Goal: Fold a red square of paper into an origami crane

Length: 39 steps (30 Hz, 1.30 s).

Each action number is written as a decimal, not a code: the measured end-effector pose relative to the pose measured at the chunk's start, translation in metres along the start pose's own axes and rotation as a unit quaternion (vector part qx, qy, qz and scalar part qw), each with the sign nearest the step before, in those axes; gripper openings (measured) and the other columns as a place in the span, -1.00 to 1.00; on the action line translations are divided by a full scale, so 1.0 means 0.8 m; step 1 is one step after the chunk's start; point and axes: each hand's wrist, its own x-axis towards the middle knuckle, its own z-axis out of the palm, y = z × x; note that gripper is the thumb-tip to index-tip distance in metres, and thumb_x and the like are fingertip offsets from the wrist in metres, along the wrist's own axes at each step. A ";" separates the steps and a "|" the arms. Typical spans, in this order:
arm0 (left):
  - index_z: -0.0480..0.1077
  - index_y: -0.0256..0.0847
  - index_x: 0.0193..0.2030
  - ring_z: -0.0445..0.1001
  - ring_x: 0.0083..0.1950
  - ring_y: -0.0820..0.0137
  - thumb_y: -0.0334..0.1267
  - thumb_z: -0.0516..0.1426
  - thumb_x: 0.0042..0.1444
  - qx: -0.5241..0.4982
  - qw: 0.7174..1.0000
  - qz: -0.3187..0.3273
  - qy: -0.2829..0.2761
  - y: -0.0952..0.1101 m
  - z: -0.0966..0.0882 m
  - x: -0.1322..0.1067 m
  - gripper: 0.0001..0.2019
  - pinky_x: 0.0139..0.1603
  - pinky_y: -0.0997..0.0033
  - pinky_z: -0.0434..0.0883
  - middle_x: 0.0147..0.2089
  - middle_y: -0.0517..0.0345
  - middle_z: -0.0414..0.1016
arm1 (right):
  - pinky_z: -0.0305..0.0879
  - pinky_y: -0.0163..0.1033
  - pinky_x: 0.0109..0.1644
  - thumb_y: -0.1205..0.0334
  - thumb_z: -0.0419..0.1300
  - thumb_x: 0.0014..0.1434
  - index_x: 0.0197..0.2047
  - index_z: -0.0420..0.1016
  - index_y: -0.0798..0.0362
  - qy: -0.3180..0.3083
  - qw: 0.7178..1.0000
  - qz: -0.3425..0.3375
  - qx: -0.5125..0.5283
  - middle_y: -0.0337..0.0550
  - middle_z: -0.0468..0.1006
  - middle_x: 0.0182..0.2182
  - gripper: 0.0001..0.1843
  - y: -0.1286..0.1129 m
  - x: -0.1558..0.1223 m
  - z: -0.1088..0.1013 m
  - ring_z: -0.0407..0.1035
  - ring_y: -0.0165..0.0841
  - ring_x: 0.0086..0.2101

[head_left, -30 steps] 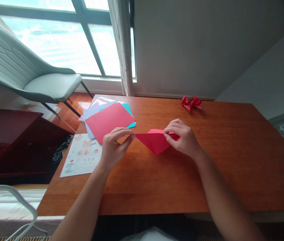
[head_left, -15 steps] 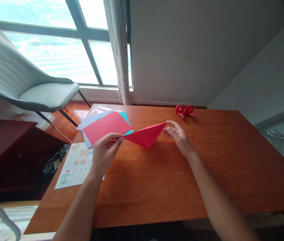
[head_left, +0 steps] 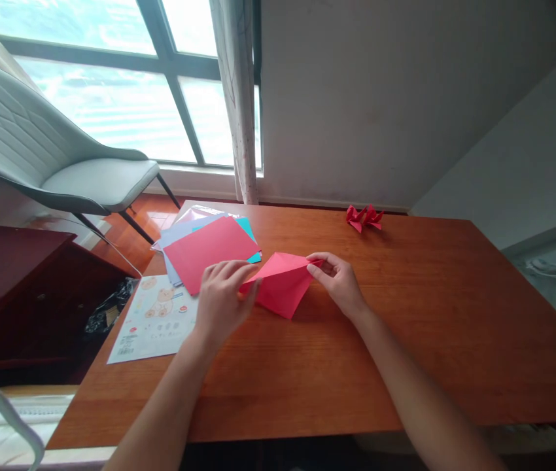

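Note:
A folded sheet of red paper (head_left: 285, 288) is held just over the wooden table (head_left: 317, 379), its creased faces partly spread apart and one corner pointing down toward me. My left hand (head_left: 224, 297) is closed at the paper's left corner, thumb below and fingers above. At the opposite corner, my right hand (head_left: 334, 278) pinches the paper between thumb and fingers. Just left of the folded piece lies a stack with a flat red sheet (head_left: 209, 252) on top, near my left fingers.
Two folded red paper figures (head_left: 365, 218) stand at the table's far edge. Blue paper (head_left: 246, 229) shows beneath the red stack. A printed bear sheet (head_left: 153, 327) lies at the left edge. A grey chair (head_left: 96, 183) stands by the window (head_left: 111, 104).
The folded red paper has come lower and nearer, and its faces have spread wider. My right hand has moved left and down and closed on its right corner. My left hand has shifted right.

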 end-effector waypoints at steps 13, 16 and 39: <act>0.55 -0.12 -0.21 0.50 -0.17 0.28 -0.29 0.11 0.27 -0.074 0.994 0.038 -0.066 0.017 0.014 -0.007 -0.84 -0.08 0.23 0.35 -0.22 0.12 0.63 | 0.44 -0.21 -0.09 0.07 0.33 0.13 -0.20 0.61 -0.02 -0.036 0.999 0.012 -0.002 -0.17 0.64 -0.26 -0.79 -0.004 -0.019 0.022 0.52 -0.28 -0.22; 0.54 -0.13 -0.23 0.52 -0.16 0.27 -0.28 0.10 0.28 -0.089 0.994 0.011 -0.057 0.014 0.013 -0.005 -0.83 -0.08 0.23 0.38 -0.20 0.11 0.62 | 0.44 -0.19 -0.08 0.07 0.37 0.09 -0.25 0.62 -0.01 -0.016 1.000 0.018 0.012 -0.17 0.65 -0.28 -0.80 -0.007 -0.014 0.015 0.52 -0.28 -0.24; 0.40 -0.18 0.15 0.57 -0.06 0.28 -0.16 0.34 0.00 -0.520 0.794 -0.313 0.036 0.039 0.026 -0.002 -0.45 -0.09 0.34 0.52 0.02 0.00 0.57 | 0.45 -0.18 0.01 0.09 0.47 -0.07 0.21 0.31 -0.05 0.089 0.962 0.104 0.238 -0.18 0.60 -0.07 -0.21 -0.007 -0.020 0.040 0.51 -0.27 -0.12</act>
